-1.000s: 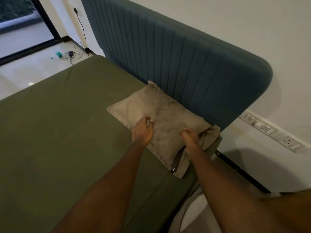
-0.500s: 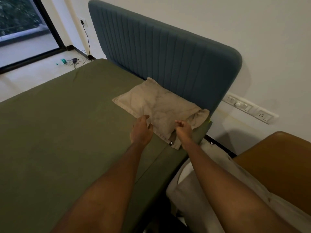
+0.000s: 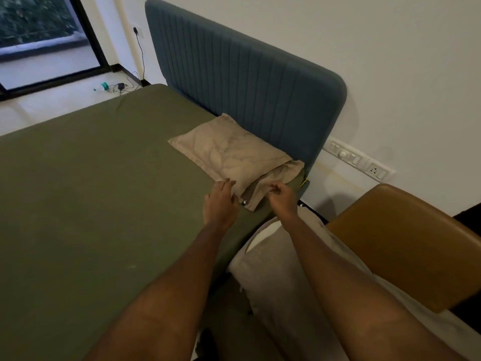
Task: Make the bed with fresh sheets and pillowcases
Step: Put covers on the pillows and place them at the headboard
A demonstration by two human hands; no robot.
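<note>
Casing the pillow [image 3: 234, 155] by the headboard [image 3: 247, 87].
It lay on the green sheet [image 3: 104, 191], long axis along the headboard, open end toward the right grip [image 3: 282, 196], which pinched the loose flap [image 3: 279, 171]; the left grip [image 3: 221, 201], fingers straight, touched the near edge.

We see a dim room: a white wall [image 3: 390, 61] at the right with a switch panel [image 3: 359, 160], a ribbed blue headboard [image 3: 247, 95] against it, a dark-framed window [image 3: 39, 35] far left, pale floor [image 3: 52, 108], and a tan chair [image 3: 403, 243] near right.
</note>
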